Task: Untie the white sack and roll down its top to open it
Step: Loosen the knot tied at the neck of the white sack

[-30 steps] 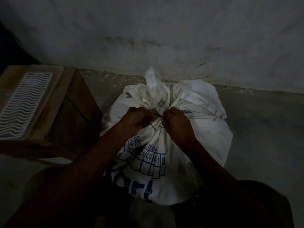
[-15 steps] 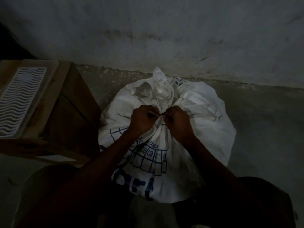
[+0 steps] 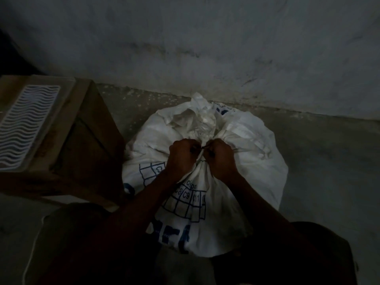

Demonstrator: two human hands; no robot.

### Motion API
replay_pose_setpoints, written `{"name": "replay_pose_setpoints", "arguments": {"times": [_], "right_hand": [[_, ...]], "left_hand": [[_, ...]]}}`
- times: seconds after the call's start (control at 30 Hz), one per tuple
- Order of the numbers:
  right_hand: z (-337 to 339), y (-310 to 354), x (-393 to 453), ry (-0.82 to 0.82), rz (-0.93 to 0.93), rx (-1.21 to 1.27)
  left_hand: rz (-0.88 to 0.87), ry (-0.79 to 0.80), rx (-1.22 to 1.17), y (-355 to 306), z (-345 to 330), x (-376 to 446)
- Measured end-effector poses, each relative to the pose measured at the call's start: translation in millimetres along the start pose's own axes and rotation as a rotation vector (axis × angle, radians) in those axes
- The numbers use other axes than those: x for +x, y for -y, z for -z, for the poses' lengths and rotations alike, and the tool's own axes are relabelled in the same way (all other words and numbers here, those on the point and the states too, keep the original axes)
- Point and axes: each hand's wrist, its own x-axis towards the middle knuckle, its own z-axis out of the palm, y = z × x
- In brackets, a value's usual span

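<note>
A dim storeroom: stained wall (image 3: 205,48), bare concrete floor (image 3: 329,161), cardboard box (image 3: 86,140).

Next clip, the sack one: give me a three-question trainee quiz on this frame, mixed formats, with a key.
1. True or false: the neck of the white sack is already untied and rolled down.
2. Which stands on the person's left of the sack: A) cardboard box, B) bucket, C) chair?
3. Fill in: both hands work at the sack's gathered ____.

Key
1. False: the left hand and right hand pinch a dark tie at the bunched neck.
2. A, the cardboard box.
3. Neck.
</note>
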Motion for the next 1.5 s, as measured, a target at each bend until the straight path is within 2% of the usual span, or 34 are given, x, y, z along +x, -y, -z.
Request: {"name": "replay_pose_setpoints", "arguments": {"times": [0.2, 0.3, 0.4, 0.5, 0.57, 0.67, 0.77, 0.97, 1.07, 1.13, 1.23, 1.3, 1.4, 1.5], "right_hand": [[3.2, 4.2, 3.1, -0.047, -0.009, 0.088], [3.7, 1.3, 4.2, -0.046, 0.013, 0.095], [2.2, -3.6, 5.0, -0.051, 0.034, 0.078], [4.3, -3.7, 4.6, -0.058, 0.031, 0.106], [6.0, -4.8, 3.0, -0.05, 0.043, 0.141], [7.6, -5.7, 2.6, -0.032, 0.066, 0.163], [8.5, -7.5, 3.5, -0.046, 0.074, 0.167], [7.3, -10.0, 6.5, -0.041, 0.053, 0.178], [6.1, -12.2, 7.7, -0.037, 0.024, 0.199], [5.9, -12.8, 8.5, -0.046, 0.017, 0.199], [6.7, -12.6, 8.4, -0.075, 0.068, 0.195], [6.1, -14.6, 8.3, -0.066, 0.077, 0.212], [4.6, -16.2, 8.5, -0.044, 0.054, 0.24], [6.0, -16.2, 9.4, -0.036, 0.045, 0.236]], "left_hand": [[-0.002, -0.031, -0.055, -5.9, -3.6, 3.4], [0.102, -0.079, -0.059, -7.6, -8.2, 4.5], [0.2, -0.051, -0.02, -8.6, -9.1, 8.5], [0.041, -0.022, 0.077, -8.8, -6.5, 12.0], [-0.064, 0.074, 0.24, -10.3, -5.8, 12.6], [-0.118, 0.145, 0.364, -9.2, -6.2, 10.5], [-0.099, 0.115, 0.29, -9.2, -7.1, 8.1], [0.145, 0.015, 0.077, -2.1, -9.0, 13.7], [0.179, 0.013, 0.042, -2.0, -2.6, 17.4], [0.098, 0.034, 0.067, -7.6, 4.2, 17.2], [-0.116, 0.081, 0.182, -21.6, 11.5, 11.4], [-0.135, 0.089, 0.231, -28.2, 12.8, 8.5], [-0.016, 0.072, 0.179, -31.2, 11.7, 8.2], [0.186, 0.061, 0.076, -26.7, 9.2, 11.5]]}}
